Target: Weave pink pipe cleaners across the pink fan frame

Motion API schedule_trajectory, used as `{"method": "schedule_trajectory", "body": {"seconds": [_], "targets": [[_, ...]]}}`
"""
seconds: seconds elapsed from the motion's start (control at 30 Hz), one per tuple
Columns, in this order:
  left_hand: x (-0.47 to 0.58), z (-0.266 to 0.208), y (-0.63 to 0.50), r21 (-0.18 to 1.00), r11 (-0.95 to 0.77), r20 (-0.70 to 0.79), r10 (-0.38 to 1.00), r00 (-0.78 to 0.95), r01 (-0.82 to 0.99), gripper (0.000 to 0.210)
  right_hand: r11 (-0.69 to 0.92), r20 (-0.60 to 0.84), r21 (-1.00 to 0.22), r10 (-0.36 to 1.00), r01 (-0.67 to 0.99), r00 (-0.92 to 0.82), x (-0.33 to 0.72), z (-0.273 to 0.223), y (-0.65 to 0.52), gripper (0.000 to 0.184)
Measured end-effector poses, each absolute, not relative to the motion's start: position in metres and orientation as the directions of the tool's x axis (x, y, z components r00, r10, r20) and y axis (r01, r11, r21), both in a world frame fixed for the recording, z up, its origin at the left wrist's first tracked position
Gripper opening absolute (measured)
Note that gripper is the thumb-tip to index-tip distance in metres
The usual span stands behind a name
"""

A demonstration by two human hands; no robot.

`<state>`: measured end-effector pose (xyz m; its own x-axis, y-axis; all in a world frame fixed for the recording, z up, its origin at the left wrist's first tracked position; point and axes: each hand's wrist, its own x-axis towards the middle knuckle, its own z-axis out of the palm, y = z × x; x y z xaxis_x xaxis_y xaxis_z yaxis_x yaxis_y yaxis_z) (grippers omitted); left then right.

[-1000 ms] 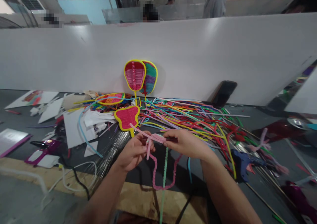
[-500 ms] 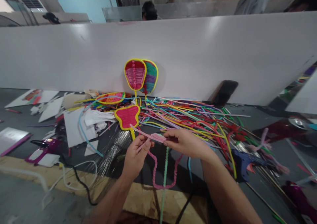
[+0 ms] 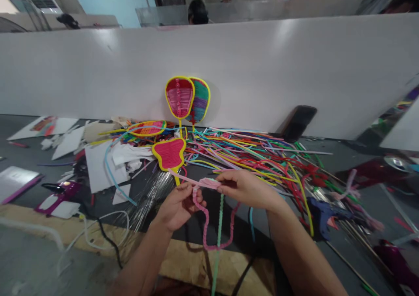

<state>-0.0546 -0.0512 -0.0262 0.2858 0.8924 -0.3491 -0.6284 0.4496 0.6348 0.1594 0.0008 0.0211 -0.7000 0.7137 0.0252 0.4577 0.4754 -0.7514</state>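
Observation:
Between my hands hangs a wavy frame of twisted pink pipe cleaner [image 3: 206,226], with a mint-green pipe cleaner stem [image 3: 219,226] running down its middle. Light pink pipe cleaner [image 3: 208,182] is wound across the top, and a loose end sticks out to the upper left. My left hand [image 3: 178,204] is closed on the frame's upper left corner with thumb and fingers. At the upper right, my right hand [image 3: 244,189] pinches the wound strands; the fingertips partly hide that corner. Just behind lies a finished pink fan shape with a yellow rim [image 3: 169,154].
Loose coloured pipe cleaners [image 3: 242,149] are heaped behind my hands. Two yellow-rimmed fans [image 3: 180,97] lean on the white partition [image 3: 262,69]. A phone [image 3: 299,122], a drink can [image 3: 379,169] and a blue glue gun [image 3: 319,217] are at right. Paper scraps [image 3: 104,165] and thin wires [image 3: 150,195] lie left.
My left hand has turned and shifted its grip from the loose pink strand to the frame's corner. The strand's end now points further left. My right hand holds nearly the same place.

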Motion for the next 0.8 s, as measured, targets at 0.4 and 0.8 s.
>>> {"method": "schedule_trajectory", "body": {"seconds": [0.4,0.8], "targets": [[-0.044,-0.030,-0.050,0.543,0.461,-0.349,0.884,0.311,-0.701,0.016,0.470,0.033,-0.760,0.718,0.449,-0.695,0.160,0.019,0.001,0.014],[-0.062,-0.009,-0.032,0.962,0.205,-0.202,0.979,0.034,-0.183,0.028,0.464,0.023,-0.721,0.759,0.515,-0.651,0.156,0.022,-0.002,0.014]]}}
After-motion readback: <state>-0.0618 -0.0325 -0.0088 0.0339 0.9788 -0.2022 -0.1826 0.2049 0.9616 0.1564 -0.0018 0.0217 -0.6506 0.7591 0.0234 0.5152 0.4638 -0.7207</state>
